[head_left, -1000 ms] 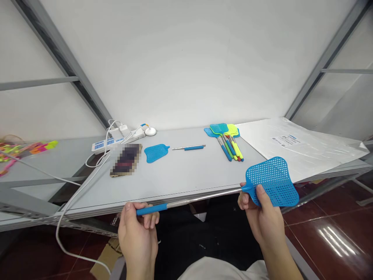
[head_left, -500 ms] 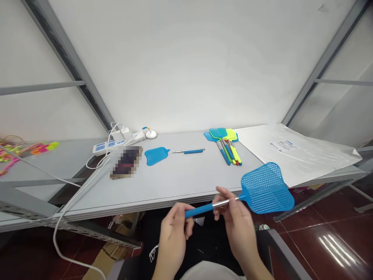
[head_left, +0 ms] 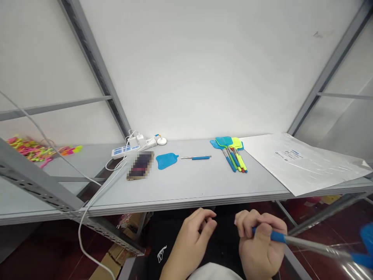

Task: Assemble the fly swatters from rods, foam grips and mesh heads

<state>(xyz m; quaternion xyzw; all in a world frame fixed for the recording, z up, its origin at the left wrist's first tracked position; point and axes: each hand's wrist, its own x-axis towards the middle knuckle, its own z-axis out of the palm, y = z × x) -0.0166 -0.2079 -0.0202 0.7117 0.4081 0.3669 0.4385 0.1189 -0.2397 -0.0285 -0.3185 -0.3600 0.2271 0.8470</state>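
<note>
My right hand (head_left: 262,245) is wrapped round the blue grip of a fly swatter (head_left: 317,245). Its metal shaft runs out to the lower right, and the blue head is blurred and cut off by the picture's edge. My left hand (head_left: 194,237) is loosely curled in front of the table edge, thumb and fingertips slightly apart, with nothing visible between them. On the table lie a loose blue swatter head (head_left: 167,160) and, to its right, a metal rod with a blue grip (head_left: 201,158). Several swatters (head_left: 233,153) with blue, teal and yellow heads are piled further right.
A white plastic bag with a label (head_left: 303,163) covers the table's right end. At the left are a pixelated phone (head_left: 140,165), a power strip (head_left: 125,151) and white cables. Colourful pieces (head_left: 32,149) lie on the left shelf. Metal posts frame the grey table (head_left: 180,188).
My left hand has let go of the swatter's grip. My right hand has shifted from the shaft to the grip and swung the swatter down to the right. The view has shifted slightly.
</note>
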